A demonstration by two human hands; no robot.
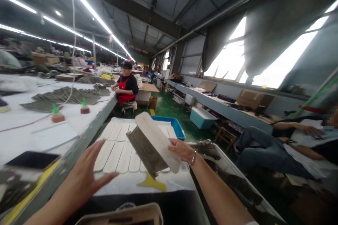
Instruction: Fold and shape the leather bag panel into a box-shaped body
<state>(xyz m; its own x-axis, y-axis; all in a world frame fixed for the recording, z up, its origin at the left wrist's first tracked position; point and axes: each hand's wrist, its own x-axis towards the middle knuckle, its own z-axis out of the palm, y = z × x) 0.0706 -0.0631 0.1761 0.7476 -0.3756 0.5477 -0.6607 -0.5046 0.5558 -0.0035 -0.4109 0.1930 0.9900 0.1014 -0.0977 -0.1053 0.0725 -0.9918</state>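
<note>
My right hand (181,149) grips a cream, rounded-end strip (158,140) together with a grey-brown fabric piece (145,153), held tilted above a white board. My left hand (84,175) hovers open with fingers spread, just left of those pieces and touching nothing. Below them, several cream strips (118,147) lie side by side in rows on the white board (137,181). A yellow shape (152,182) lies on the board's near edge.
A long white worktable (39,126) runs on my left with grey fabric pieces (66,95), two small glue bottles (56,115) and a dark phone (33,160). A seated person in a red apron (126,89) works farther along. Another person (290,144) reclines at right. A blue tray (173,124) sits ahead.
</note>
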